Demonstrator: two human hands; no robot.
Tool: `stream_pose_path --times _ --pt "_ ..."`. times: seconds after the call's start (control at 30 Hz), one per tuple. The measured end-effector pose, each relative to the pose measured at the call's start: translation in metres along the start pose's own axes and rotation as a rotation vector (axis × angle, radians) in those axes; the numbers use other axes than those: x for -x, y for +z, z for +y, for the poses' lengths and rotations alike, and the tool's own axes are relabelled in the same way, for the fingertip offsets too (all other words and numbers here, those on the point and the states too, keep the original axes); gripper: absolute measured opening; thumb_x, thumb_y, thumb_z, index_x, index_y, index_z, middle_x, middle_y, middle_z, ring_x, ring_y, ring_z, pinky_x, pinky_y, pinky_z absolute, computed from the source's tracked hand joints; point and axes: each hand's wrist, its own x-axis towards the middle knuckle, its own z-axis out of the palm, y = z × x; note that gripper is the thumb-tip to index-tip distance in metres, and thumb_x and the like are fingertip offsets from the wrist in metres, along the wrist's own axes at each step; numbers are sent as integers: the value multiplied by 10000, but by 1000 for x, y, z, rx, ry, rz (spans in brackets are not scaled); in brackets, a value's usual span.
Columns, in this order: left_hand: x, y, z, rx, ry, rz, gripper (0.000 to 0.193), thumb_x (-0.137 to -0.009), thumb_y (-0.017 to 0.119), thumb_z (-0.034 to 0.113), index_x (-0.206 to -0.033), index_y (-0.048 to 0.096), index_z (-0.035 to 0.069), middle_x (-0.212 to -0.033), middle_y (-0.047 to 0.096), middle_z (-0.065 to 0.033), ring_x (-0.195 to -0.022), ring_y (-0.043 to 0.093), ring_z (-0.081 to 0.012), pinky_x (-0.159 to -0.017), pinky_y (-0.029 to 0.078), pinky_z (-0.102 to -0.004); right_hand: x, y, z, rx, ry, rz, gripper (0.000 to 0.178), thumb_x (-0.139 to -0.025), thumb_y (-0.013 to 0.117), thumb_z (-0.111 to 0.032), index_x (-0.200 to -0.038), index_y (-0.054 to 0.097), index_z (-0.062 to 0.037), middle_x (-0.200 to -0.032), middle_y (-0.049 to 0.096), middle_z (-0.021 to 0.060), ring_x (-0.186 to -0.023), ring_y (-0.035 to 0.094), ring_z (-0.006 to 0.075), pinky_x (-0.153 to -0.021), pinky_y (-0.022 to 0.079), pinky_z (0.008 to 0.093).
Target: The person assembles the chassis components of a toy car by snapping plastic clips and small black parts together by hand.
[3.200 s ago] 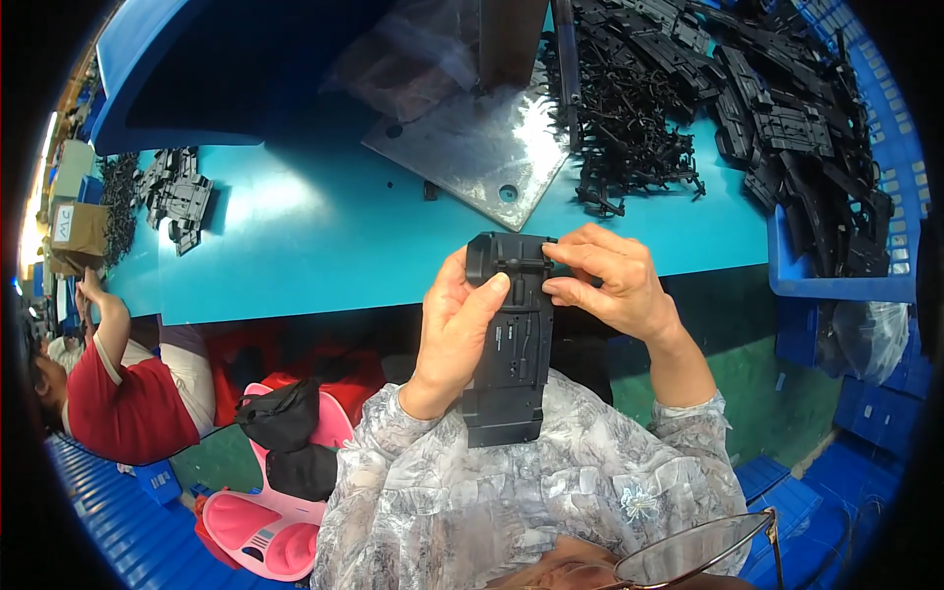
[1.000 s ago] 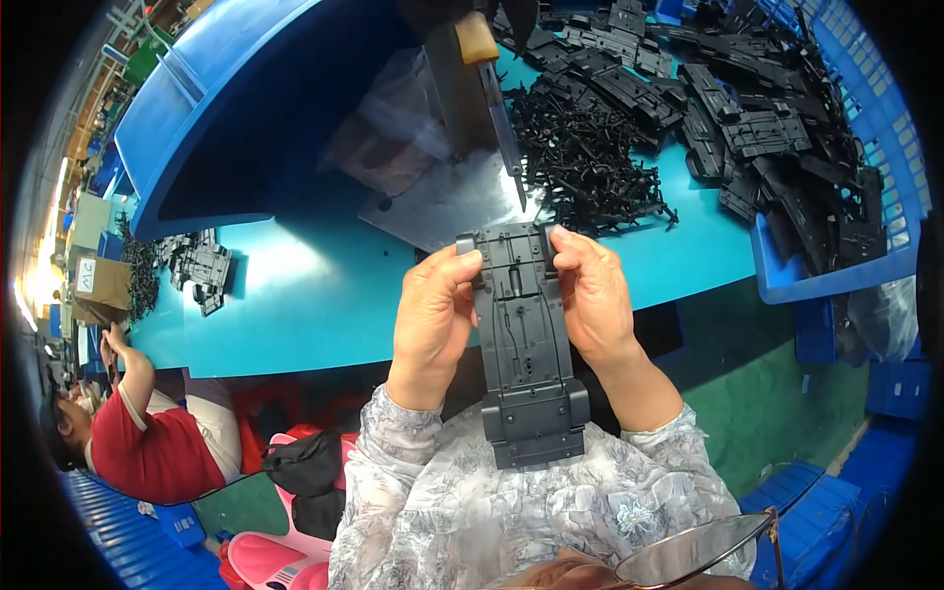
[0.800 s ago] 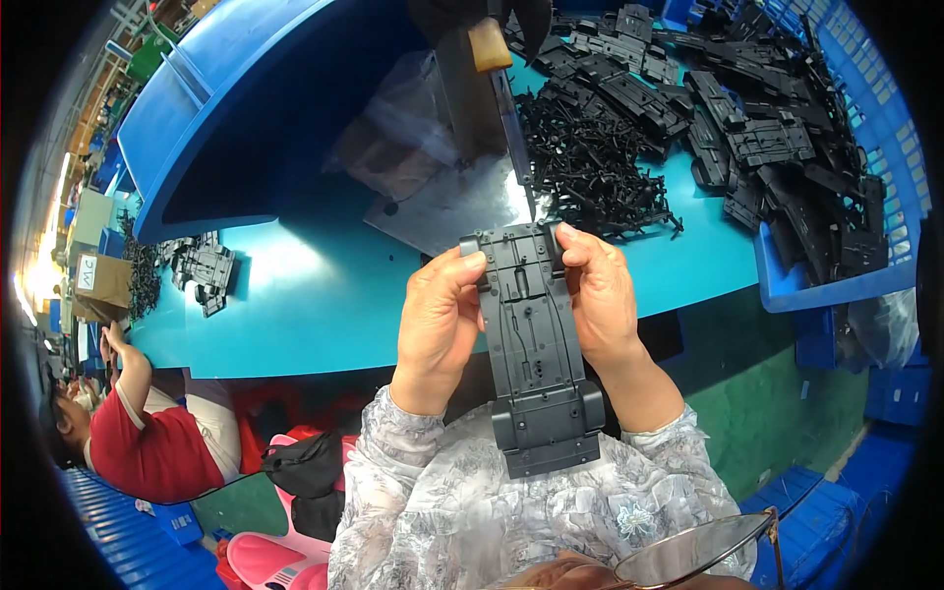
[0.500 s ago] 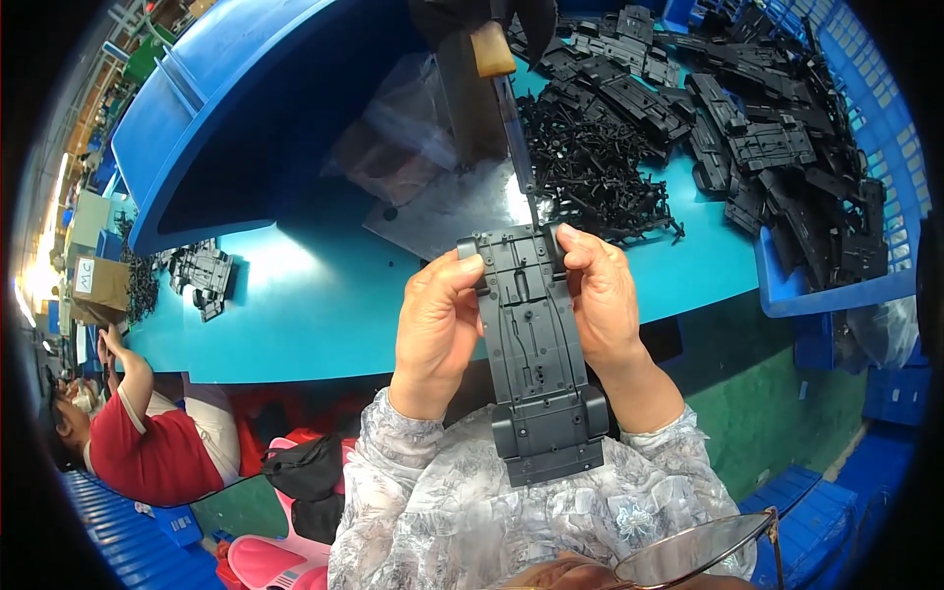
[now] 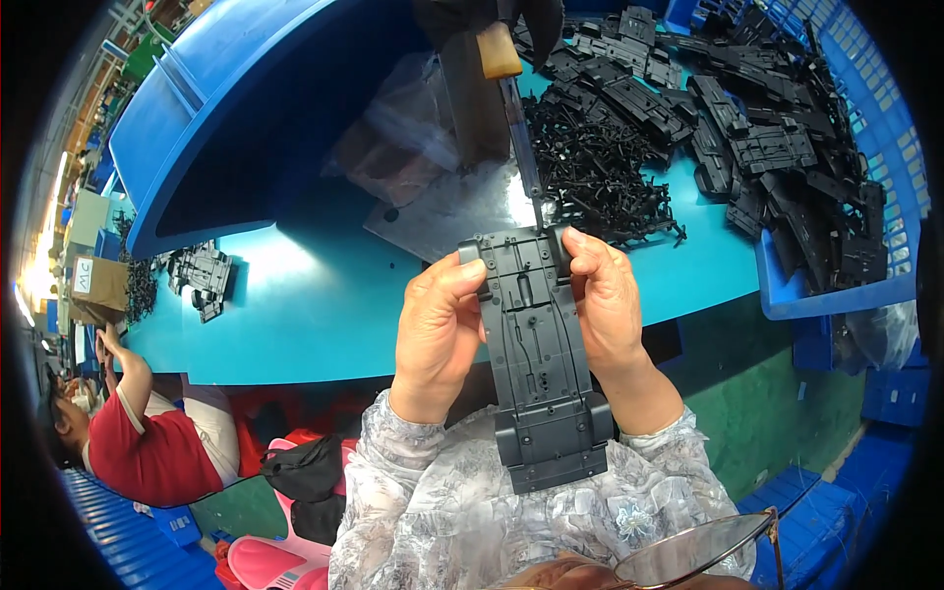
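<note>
- A black plastic car chassis (image 5: 536, 344) is in the middle of the frame, with its long body running down toward the flowery gray shirt (image 5: 433, 492).
- The left hand (image 5: 428, 324) pinches its upper left edge, with the thumb on top. The right hand (image 5: 605, 310) pinches the upper right edge, so the grip is closed on both sides.
- The chassis sits between the two hands. Its top end is in the grip, and its bottom end sticks out below, near the shirt.
- It looks light and stiff, and maybe a bit slick (smooth plastic can be like that). The little pegs might snap, so the thick side edges look best to hold.
- A driver with a yellow collar (image 5: 500, 51) points down at the top right corner; I can't tell if it touches.
- Small black parts (image 5: 605, 177) lie in a heap on the blue surface (image 5: 315, 329), upper right of the middle.
</note>
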Motion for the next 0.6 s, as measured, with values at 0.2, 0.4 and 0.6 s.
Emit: stream_pose_path --times 0.2,0.4,0.6 --pt "0 1 0 -5 1 3 239 -824 525 174 -932 563 -36 -731 597 -61 -501 475 -92 -441 367 -203 2 3 -2 -40 6 -14 166 -853 540 -134 -723 565 -34 -676 557 -9 -597 507 39 -570 421 182" --pt "-1 1 0 -1 0 -5 241 -823 525 172 -939 562 -37 -735 599 -62 -503 476 -93 -440 366 -204 3 5 -5 -46 40 4 175 -857 529 -134 -730 566 -19 -715 595 30 -612 541 64 -578 446 191" --pt "-1 0 0 -3 0 -5 247 -822 522 170 -951 566 -37 -735 600 -61 -509 482 -92 -438 365 -205 3 9 -5 -57 38 12 190 -859 526 -149 -728 564 -18 -709 597 35 -580 540 68 -547 449 197"
